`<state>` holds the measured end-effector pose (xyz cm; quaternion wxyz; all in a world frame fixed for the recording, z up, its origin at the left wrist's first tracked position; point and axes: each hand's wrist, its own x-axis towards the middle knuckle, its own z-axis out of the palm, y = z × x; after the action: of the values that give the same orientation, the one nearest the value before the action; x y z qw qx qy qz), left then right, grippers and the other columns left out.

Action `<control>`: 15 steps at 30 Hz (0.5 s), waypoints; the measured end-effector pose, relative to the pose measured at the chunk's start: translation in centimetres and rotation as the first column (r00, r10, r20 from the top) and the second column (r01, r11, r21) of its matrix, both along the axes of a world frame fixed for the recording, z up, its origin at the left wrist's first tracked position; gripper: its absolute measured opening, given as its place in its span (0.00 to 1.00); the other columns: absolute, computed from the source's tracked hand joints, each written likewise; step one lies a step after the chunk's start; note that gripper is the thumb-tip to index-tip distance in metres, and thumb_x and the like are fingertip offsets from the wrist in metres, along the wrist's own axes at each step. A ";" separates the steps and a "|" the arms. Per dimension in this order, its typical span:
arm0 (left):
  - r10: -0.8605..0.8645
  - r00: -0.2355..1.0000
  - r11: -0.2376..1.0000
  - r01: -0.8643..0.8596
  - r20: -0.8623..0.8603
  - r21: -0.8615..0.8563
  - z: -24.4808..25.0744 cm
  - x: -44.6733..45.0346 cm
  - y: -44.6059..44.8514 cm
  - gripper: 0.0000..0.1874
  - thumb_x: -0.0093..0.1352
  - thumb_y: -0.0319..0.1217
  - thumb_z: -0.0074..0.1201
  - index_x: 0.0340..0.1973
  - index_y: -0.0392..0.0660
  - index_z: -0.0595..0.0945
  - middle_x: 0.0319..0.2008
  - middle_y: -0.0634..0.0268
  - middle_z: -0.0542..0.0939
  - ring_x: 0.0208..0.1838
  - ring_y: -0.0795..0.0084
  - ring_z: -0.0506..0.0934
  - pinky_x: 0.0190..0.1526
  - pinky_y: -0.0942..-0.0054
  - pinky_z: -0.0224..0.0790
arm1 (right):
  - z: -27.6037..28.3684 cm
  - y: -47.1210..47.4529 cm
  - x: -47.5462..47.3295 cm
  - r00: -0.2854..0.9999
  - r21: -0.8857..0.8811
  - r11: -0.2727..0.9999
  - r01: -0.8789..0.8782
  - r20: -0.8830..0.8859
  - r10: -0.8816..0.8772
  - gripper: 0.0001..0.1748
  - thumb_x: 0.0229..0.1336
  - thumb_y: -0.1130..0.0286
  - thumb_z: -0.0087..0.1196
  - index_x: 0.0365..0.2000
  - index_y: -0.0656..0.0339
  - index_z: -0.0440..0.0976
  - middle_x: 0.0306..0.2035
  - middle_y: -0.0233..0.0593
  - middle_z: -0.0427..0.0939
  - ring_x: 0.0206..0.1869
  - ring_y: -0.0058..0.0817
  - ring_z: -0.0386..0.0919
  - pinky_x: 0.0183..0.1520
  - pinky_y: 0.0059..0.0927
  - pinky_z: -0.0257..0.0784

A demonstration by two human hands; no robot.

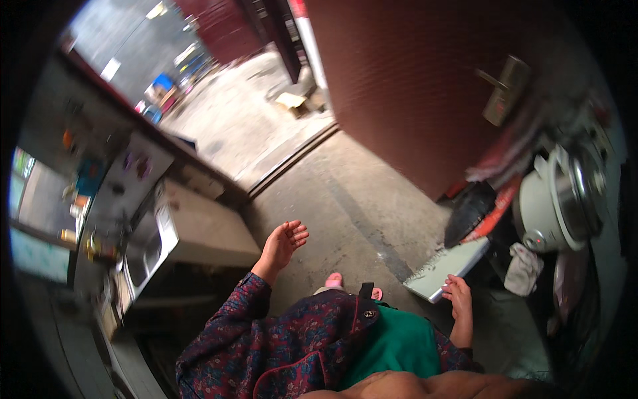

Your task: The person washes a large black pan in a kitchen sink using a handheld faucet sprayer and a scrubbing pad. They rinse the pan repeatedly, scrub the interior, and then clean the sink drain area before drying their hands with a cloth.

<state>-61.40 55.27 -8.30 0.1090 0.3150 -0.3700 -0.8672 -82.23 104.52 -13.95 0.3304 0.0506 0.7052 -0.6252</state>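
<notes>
My left hand [283, 248] is held out over the concrete floor [344, 214], its palm turned up and its fingers extended. It holds nothing. The nearest thing on that side is a sink cabinet [212, 232]. My right hand [459, 299] hangs by the corner of a pale, flat-topped slab or box [443, 272]. Its fingers are loosely bent, with nothing seen in them; whether the fingertips touch the pale edge I cannot tell. Pink slippers [335, 280] show below the hem of my flowered jacket [294, 344].
A dark red door [398, 95] with a metal handle [506, 90] stands open. Beyond the threshold [294, 159] lies a bright yard with a cardboard box [291, 102]. A steel sink [144, 252] is at left; a lit electric cooker [543, 209] and a white cloth [523, 269] are at right.
</notes>
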 end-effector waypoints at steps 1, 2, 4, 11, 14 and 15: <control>0.048 0.998 0.999 -0.048 -0.027 0.009 0.4 2.1 -0.4 0.21 0.71 0.44 0.40 0.49 0.41 0.74 0.47 0.59 0.78 0.49 0.61 0.76 0.53 0.63 0.66 | 0.2 -2.0 -0.6 0.997 0.033 0.997 -0.068 -0.023 0.069 0.19 0.61 0.71 0.45 0.52 0.66 0.67 0.44 0.40 0.73 0.41 0.27 0.75 0.39 0.27 0.72; 0.088 0.994 0.996 -0.087 -0.067 0.015 0.7 4.1 -0.6 0.21 0.71 0.43 0.41 0.49 0.41 0.74 0.47 0.58 0.78 0.49 0.61 0.76 0.54 0.63 0.66 | 0.4 -3.8 -0.9 0.993 0.044 0.992 -0.117 -0.029 0.118 0.19 0.61 0.72 0.44 0.52 0.66 0.67 0.44 0.40 0.73 0.41 0.28 0.75 0.39 0.27 0.72; 0.155 0.984 0.987 -0.152 -0.089 0.044 1.4 7.5 -1.1 0.21 0.71 0.43 0.41 0.51 0.40 0.74 0.47 0.58 0.77 0.50 0.61 0.76 0.54 0.62 0.66 | 0.9 -7.3 -1.1 0.976 0.034 0.977 -0.212 -0.046 0.214 0.20 0.61 0.72 0.43 0.53 0.65 0.66 0.46 0.41 0.73 0.42 0.28 0.75 0.40 0.27 0.72; 0.382 0.902 0.924 -0.381 -0.204 0.045 3.5 21.6 -4.9 0.23 0.71 0.42 0.42 0.54 0.38 0.72 0.48 0.55 0.77 0.50 0.60 0.76 0.53 0.63 0.68 | 3.2 -21.1 4.2 0.912 0.049 0.913 -0.404 -0.062 0.407 0.20 0.60 0.72 0.44 0.53 0.67 0.67 0.46 0.41 0.72 0.40 0.25 0.75 0.38 0.23 0.72; 0.484 0.838 0.871 -0.490 -0.251 0.039 3.7 29.8 -8.2 0.23 0.71 0.41 0.41 0.54 0.37 0.72 0.48 0.54 0.77 0.50 0.60 0.77 0.53 0.63 0.68 | 4.1 -28.4 9.7 0.870 0.033 0.874 -0.484 -0.093 0.485 0.19 0.61 0.71 0.46 0.52 0.65 0.68 0.46 0.41 0.72 0.40 0.25 0.75 0.37 0.23 0.73; 0.514 0.810 0.851 -0.522 -0.283 0.052 3.8 32.9 -9.5 0.23 0.71 0.41 0.41 0.54 0.36 0.72 0.47 0.54 0.78 0.49 0.60 0.77 0.52 0.63 0.69 | 4.3 -30.9 12.0 0.864 0.039 0.870 -0.491 -0.101 0.492 0.19 0.61 0.71 0.46 0.52 0.65 0.68 0.47 0.41 0.72 0.41 0.25 0.75 0.38 0.23 0.73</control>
<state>-28.54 45.74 -4.53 0.3975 0.2735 -0.2628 -0.8355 -70.24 73.58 -9.62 0.4400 -0.1626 0.7152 -0.5182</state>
